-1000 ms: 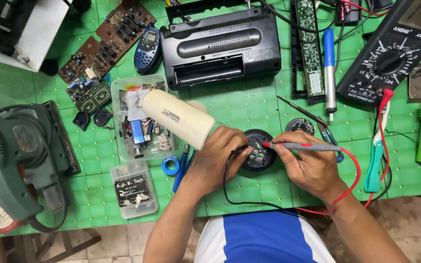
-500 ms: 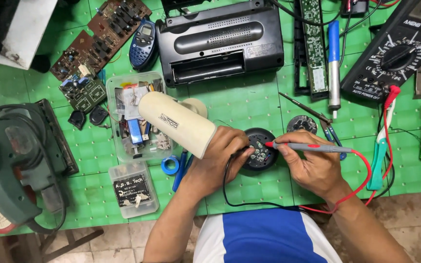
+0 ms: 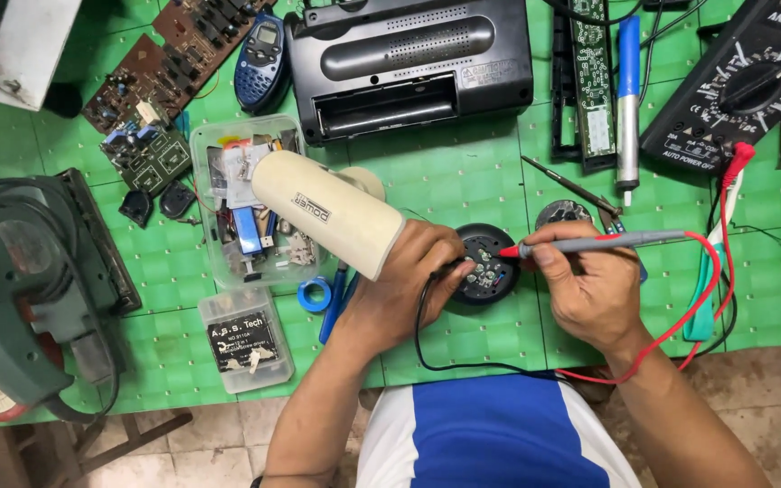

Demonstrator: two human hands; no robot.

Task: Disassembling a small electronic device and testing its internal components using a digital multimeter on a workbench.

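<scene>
- Two hands are crowding one round circuit board (image 3: 485, 264) on the green counter (image 3: 463, 172).
- Left hand (image 3: 409, 280) is gripping a cream torch body (image 3: 329, 212), steadying the board.
- Right hand (image 3: 589, 285) is pinching a red-tipped probe (image 3: 589, 242); a slip could be bridging neighbouring contacts.

The scene is seen through a single head-worn camera, aimed almost straight down at the green gridded desk (image 3: 463, 181) from close above. The wearer's torso is cut off at the bottom edge, and both forearms are seen reaching up into the frame. No second view is given, so nothing is shared.
</scene>
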